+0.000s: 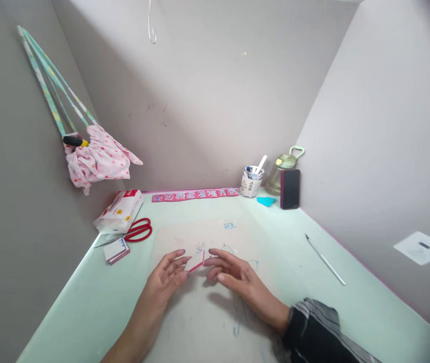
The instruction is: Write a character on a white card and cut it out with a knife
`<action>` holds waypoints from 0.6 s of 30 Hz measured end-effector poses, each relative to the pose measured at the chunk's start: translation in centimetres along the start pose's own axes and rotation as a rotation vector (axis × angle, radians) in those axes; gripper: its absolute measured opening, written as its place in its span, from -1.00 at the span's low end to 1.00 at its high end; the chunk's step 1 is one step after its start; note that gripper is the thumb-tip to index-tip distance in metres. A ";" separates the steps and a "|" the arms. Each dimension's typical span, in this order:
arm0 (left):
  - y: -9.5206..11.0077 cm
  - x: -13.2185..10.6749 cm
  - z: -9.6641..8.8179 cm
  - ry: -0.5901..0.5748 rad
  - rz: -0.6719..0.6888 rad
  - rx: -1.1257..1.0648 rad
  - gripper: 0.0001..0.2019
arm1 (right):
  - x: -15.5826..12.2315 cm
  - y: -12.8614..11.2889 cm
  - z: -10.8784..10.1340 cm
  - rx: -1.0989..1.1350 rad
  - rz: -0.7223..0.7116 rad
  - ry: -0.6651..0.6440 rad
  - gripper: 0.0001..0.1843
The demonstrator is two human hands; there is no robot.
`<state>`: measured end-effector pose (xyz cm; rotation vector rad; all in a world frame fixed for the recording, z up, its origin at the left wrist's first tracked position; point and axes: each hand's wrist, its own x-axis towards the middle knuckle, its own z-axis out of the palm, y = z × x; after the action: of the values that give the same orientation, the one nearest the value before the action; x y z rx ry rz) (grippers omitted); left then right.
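My left hand (168, 274) pinches a small white square card with pink-red edges (195, 261) between thumb and fingers. The card is held tilted over the pale mat (173, 232). On its other side, my right hand (230, 269) has its fingers apart, the tips close to the card's right edge; whether they touch it I cannot tell. Blue scribbles mark the mat beyond and beneath the hands. To the left lies a small stack of white cards with reddish edges (116, 250), beside scissors with red handles (138, 230).
A tissue pack (120, 212) sits at the back left, below a hanging pink bag (99, 156). Pink lettered squares (196, 195) line the back edge. At the back right are a pen jar (251, 182), bottle (274, 176), phone (290, 189) and blue paper (265, 201). A white pen (325, 259) lies right.
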<state>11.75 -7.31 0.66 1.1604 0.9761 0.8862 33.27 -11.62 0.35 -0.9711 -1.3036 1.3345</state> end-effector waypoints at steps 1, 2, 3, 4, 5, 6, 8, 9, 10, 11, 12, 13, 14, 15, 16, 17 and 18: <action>0.1 0.0 0.0 -0.011 -0.034 -0.071 -0.48 | 0.0 -0.1 -0.1 0.044 0.020 -0.007 -0.44; 0.2 0.0 0.0 -0.027 -0.071 -0.169 -0.52 | 0.1 -0.2 -0.2 0.079 0.033 -0.010 -0.47; 0.3 -0.1 0.0 -0.045 -0.106 -0.278 -0.58 | 0.1 -0.3 -0.3 0.112 0.042 -0.015 -0.49; 0.3 0.0 0.0 -0.063 -0.137 -0.381 -0.65 | 0.0 -0.3 -0.3 0.145 0.050 -0.018 -0.50; 0.2 0.0 0.0 -0.076 -0.159 -0.463 -0.71 | 0.0 -0.3 -0.4 0.178 0.058 -0.022 -0.51; 0.1 0.0 0.0 -0.087 -0.173 -0.510 -0.75 | 0.0 -0.3 -0.4 0.210 0.066 -0.024 -0.53; -0.1 0.1 0.0 -0.100 -0.199 -0.542 -0.75 | 0.0 -0.3 -0.4 0.265 0.077 -0.027 -0.56; -0.2 0.1 0.0 -0.107 -0.213 -0.558 -0.74 | 0.0 -0.3 -0.4 0.289 0.081 -0.031 -0.57; -0.2 0.1 0.0 -0.117 -0.225 -0.574 -0.73 | 0.0 -0.3 -0.5 0.311 0.083 -0.036 -0.59; -0.2 0.1 0.0 -0.126 -0.235 -0.588 -0.73 | 0.1 -0.3 -0.5 0.332 0.086 -0.044 -0.60; -0.2 0.1 -0.1 -0.133 -0.244 -0.600 -0.74 | 0.1 -0.3 -0.5 0.350 0.089 -0.052 -0.60; -0.2 0.1 -0.1 -0.139 -0.251 -0.610 -0.75 | 0.2 -0.3 -0.6 0.365 0.094 -0.061 -0.60; -0.1 0.2 -0.1 -0.144 -0.257 -0.618 -0.75 | 0.2 -0.3 -0.6 0.375 0.100 -0.066 -0.60; -0.1 0.2 -0.1 -0.147 -0.262 -0.625 -0.75 | 0.2 -0.2 -0.6 0.382 0.108 -0.069 -0.60; 0.0 0.2 -0.1 -0.150 -0.267 -0.630 -0.74 | 0.2 -0.1 -0.6 0.383 0.119 -0.065 -0.60; 0.0 0.2 -0.1 -0.154 -0.272 -0.634 -0.74 | 0.3 -0.1 -0.6 0.378 0.129 -0.058 -0.62; 0.0 0.3 -0.1 -0.157 -0.277 -0.636 -0.73 | 0.3 0.0 -0.6 0.365 0.136 -0.048 -0.65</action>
<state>11.79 -7.03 0.61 0.5269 0.6337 0.7845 33.79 -11.22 0.29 -0.7865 -0.9943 1.6403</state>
